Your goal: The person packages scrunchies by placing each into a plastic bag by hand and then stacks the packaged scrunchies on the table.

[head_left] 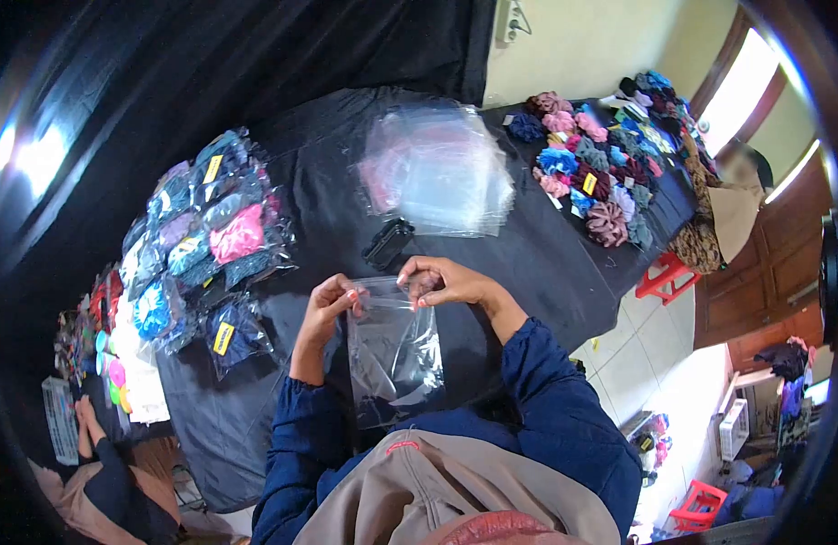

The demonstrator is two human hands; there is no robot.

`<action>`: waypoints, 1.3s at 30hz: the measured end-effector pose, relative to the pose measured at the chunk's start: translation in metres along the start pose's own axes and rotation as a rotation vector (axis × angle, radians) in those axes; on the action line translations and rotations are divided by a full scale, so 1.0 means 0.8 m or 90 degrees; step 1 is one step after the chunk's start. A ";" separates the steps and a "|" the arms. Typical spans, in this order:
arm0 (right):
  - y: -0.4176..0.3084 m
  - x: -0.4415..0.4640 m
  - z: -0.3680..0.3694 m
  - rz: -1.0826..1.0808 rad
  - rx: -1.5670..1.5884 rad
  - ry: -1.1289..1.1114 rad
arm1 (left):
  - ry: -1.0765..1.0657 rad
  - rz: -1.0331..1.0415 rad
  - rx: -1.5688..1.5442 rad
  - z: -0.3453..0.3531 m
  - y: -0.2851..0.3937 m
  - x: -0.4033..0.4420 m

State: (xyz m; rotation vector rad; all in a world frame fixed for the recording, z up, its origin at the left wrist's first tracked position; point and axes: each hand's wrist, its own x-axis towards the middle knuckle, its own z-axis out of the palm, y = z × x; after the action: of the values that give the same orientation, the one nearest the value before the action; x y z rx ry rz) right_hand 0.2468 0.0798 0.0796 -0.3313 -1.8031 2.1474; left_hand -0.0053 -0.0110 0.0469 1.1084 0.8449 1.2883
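Observation:
A clear plastic bag [396, 354] hangs between my hands, its top edge pinched at both corners. My left hand [332, 302] is closed on the bag's upper left corner. On the upper right part of the same bag, my right hand [434, 281] has its fingers closed. The bag looks flat, with nothing visible inside. Just beyond my hands lies a small black object [388, 242]. Behind it is a stack of clear flat bags [446, 177] on the black cloth.
Bagged fabric items [205, 227] are piled on the left; loose colourful scrunchies [587, 168] lie at the back right. One person [128, 490] sits at the lower left, another [737, 204] at the right. A red stool [669, 277] stands beside the table.

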 end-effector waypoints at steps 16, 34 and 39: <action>0.007 -0.101 -0.257 -0.127 -0.434 0.902 | 0.027 -0.043 -0.094 -0.020 -0.035 0.002; 0.009 -0.210 -0.366 0.522 -0.953 0.922 | 0.037 -0.020 -0.096 -0.009 -0.032 0.003; 0.040 -0.237 -0.442 0.335 -0.992 0.979 | 0.044 -0.023 -0.084 -0.010 -0.032 0.004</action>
State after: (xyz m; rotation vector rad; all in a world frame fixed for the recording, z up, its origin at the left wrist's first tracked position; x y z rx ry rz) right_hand 0.5515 0.3240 -0.0199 -2.0527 -1.7041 -0.2992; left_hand -0.0045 -0.0052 0.0208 0.9454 0.8146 1.3390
